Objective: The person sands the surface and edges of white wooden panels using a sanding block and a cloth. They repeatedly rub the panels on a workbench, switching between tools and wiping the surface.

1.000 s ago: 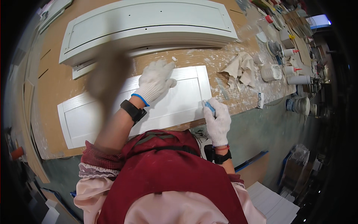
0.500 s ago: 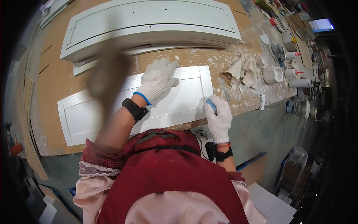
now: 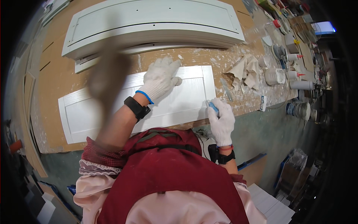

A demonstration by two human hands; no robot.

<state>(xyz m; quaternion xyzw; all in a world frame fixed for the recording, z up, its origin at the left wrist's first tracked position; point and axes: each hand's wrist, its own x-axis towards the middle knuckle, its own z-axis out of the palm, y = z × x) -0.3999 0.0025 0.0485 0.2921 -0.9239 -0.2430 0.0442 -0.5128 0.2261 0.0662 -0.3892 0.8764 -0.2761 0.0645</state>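
Observation:
A white framed cabinet door panel (image 3: 97,108) lies flat on the brown workbench (image 3: 52,82). My left hand (image 3: 161,76), in a white knit glove, rests flat with spread fingers on the panel's upper right part. My right hand (image 3: 222,121), also gloved, is closed around a small blue tool (image 3: 212,107) whose tip touches the panel's right near corner. Black bands sit on both wrists.
A stack of larger white door panels (image 3: 153,22) lies behind. Crumpled rags (image 3: 244,71), white tubs (image 3: 275,75), bottles and cans crowd the bench's right end. A blurred dark shape (image 3: 106,74) hangs in front of the camera. White boards (image 3: 272,205) lie on the floor at lower right.

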